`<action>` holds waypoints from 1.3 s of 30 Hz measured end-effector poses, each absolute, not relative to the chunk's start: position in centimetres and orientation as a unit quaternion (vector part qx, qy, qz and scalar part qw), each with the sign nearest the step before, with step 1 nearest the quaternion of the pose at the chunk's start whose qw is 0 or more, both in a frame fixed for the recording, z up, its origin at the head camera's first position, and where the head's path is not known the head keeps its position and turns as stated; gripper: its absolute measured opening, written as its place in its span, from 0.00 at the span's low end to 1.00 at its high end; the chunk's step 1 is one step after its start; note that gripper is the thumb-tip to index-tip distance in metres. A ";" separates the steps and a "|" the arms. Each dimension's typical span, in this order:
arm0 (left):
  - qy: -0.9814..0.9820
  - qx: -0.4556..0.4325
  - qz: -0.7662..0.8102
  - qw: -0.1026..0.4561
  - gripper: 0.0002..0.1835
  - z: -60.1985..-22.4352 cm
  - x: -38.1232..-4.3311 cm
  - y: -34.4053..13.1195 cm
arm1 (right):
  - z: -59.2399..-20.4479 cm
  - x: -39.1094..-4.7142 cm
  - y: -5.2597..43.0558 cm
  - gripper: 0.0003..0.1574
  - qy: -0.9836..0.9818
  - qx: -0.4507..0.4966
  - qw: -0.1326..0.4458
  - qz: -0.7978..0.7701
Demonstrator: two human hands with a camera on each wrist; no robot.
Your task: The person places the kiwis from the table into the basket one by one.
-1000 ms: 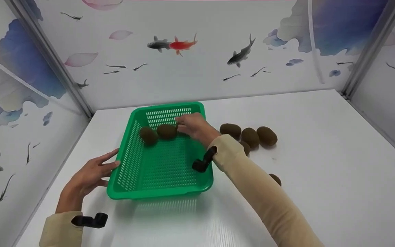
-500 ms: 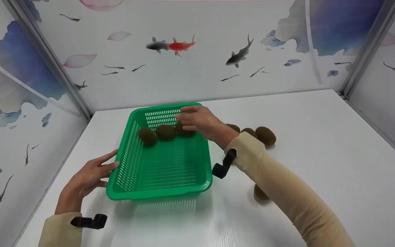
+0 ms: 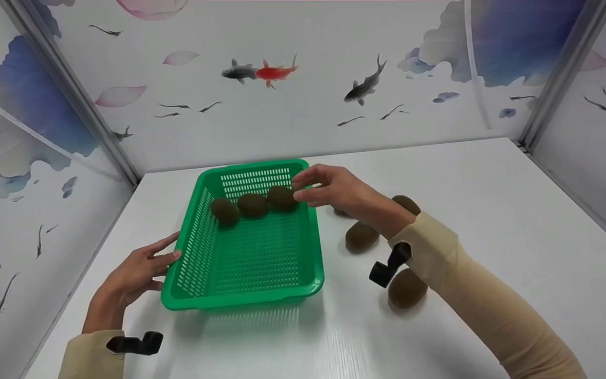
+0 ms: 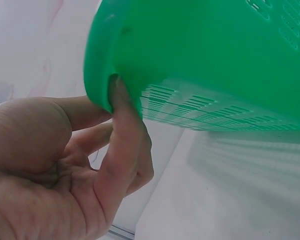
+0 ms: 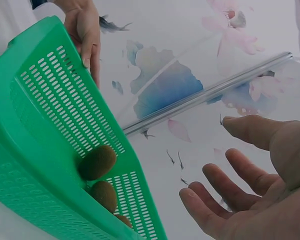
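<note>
The left hand [image 3: 137,269] pinches the plastic basket [image 3: 242,301]; the right hand [image 3: 337,188], fingers apart, seems done with placing the adjacent kiwifruit [image 3: 281,198] and probably must next reach the loose kiwifruit [image 3: 361,238] below.

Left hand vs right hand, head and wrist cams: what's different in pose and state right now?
Hold: the left hand grips the rim of the green basket; the right hand is open and holds nothing.
Place: the left hand is outside the basket's left side; the right hand is at its far right corner, near the rightmost kiwi inside.
Shared: both are bare, with beige sleeves.
</note>
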State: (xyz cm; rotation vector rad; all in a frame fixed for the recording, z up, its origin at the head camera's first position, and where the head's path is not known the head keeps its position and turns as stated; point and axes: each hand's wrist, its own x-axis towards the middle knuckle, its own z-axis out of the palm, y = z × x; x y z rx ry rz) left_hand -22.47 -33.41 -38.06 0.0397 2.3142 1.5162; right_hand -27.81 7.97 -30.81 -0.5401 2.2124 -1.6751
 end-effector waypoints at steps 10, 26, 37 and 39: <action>0.821 0.009 0.541 0.183 0.40 -38.2 -22.5 -33.3 | -31.0 -25.5 10.6 0.27 0.783 -0.245 0.134 -0.556; 0.815 -0.009 0.556 0.160 0.39 -39.0 -22.4 -33.1 | -34.0 -23.1 14.7 0.29 0.832 -0.277 0.086 -0.473; 0.818 -0.030 0.559 0.128 0.34 -39.3 -21.7 -32.2 | -36.6 -21.9 18.1 0.28 0.839 -0.301 0.094 -0.443; 0.821 -0.035 0.556 0.124 0.34 -39.4 -21.7 -32.0 | -37.0 -21.7 18.6 0.28 0.845 -0.297 0.102 -0.434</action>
